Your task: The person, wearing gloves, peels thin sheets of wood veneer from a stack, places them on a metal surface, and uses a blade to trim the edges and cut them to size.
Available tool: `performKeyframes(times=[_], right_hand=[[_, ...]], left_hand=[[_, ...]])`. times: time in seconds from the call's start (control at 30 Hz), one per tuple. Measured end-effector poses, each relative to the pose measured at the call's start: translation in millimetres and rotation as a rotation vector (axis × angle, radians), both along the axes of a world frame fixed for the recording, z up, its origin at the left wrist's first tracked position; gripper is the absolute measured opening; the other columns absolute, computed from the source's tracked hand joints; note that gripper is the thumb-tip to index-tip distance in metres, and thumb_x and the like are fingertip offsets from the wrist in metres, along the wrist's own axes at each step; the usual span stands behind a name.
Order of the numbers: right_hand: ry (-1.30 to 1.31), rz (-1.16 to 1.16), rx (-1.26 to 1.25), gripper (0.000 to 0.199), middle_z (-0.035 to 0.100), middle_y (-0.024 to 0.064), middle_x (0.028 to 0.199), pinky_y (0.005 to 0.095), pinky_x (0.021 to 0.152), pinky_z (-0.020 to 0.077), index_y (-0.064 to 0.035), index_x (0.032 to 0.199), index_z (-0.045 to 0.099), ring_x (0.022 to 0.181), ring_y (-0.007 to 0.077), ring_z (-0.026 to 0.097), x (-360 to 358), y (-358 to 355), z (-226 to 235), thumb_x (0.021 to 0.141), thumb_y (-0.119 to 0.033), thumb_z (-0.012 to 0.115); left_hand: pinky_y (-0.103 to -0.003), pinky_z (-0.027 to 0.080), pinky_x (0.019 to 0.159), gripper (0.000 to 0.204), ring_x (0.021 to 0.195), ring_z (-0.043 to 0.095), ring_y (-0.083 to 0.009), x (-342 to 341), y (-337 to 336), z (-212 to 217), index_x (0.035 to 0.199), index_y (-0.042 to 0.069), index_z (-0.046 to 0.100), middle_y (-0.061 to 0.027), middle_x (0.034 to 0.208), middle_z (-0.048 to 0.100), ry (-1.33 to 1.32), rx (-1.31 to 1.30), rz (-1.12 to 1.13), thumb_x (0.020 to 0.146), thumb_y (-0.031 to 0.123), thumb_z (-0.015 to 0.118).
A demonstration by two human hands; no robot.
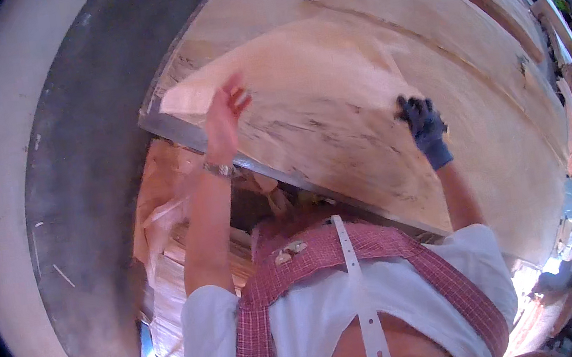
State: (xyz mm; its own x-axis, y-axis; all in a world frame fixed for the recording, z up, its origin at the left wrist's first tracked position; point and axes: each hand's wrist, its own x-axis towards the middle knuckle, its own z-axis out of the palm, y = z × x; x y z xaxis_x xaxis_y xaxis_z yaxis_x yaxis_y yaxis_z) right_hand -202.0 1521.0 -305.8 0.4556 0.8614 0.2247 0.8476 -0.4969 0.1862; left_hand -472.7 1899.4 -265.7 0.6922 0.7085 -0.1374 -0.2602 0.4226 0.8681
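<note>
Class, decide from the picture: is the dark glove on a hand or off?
On: the dark glove covers the right hand, its cuff meeting the bare forearm. The left hand wears none.

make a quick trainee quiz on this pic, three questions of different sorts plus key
1. Is the right hand (a) bare, (b) gloved or (c) bandaged?
2. True or false: the left hand has a wristband at its wrist.
3. Fill in: the broad thin sheets spread in front of the person are made of ____.

Key: 1. b; 2. true; 3. wood.
</note>
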Motion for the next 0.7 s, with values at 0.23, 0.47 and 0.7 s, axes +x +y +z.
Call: performKeyframes(times=[0.23, 0.47, 0.7], right_hand=[[0.288, -0.102, -0.334, 0.046, 0.058, 0.0084, 0.116, 0.0451, 0.078, 0.0511, -0.0178, 0.135, 0.051, 0.105, 0.03, 0.054, -74.8, 7.0, -83.9, 0.089, -0.019, 0.056], [0.216, -0.19, -0.349, 0.036, 0.059, 0.0081, 0.107, 0.0448, 0.071, 0.0525, -0.0161, 0.119, 0.059, 0.1, 0.0307, 0.056, -92.6, 18.2, -79.3, 0.083, -0.017, 0.059], [0.146, -0.178, -0.39, 0.033, 0.059, 0.0076, 0.1, 0.0435, 0.071, 0.0516, -0.0152, 0.113, 0.062, 0.095, 0.0301, 0.057, -151.2, 71.5, -88.7, 0.08, -0.017, 0.061]], left_hand=[[-0.035, 0.046, 0.094, 0.042, 0.104, 0.054, -0.0147, -46.7, 33.0, -119.8, 0.13, 0.008, 0.054, -0.0025, 0.127, 0.057, 0.173, -0.368, -0.059, 0.1, 0.035, 0.042], [-0.029, 0.048, 0.083, 0.037, 0.096, 0.057, -0.0105, -18.8, 152.5, -145.6, 0.128, 0.003, 0.056, -0.0011, 0.114, 0.061, 0.211, -0.222, 0.131, 0.097, 0.024, 0.055], [-0.024, 0.05, 0.074, 0.035, 0.096, 0.057, -0.0087, -84.0, 213.3, -182.9, 0.129, 0.003, 0.057, -0.0017, 0.116, 0.062, 0.355, 0.001, 0.207, 0.096, 0.015, 0.057]])
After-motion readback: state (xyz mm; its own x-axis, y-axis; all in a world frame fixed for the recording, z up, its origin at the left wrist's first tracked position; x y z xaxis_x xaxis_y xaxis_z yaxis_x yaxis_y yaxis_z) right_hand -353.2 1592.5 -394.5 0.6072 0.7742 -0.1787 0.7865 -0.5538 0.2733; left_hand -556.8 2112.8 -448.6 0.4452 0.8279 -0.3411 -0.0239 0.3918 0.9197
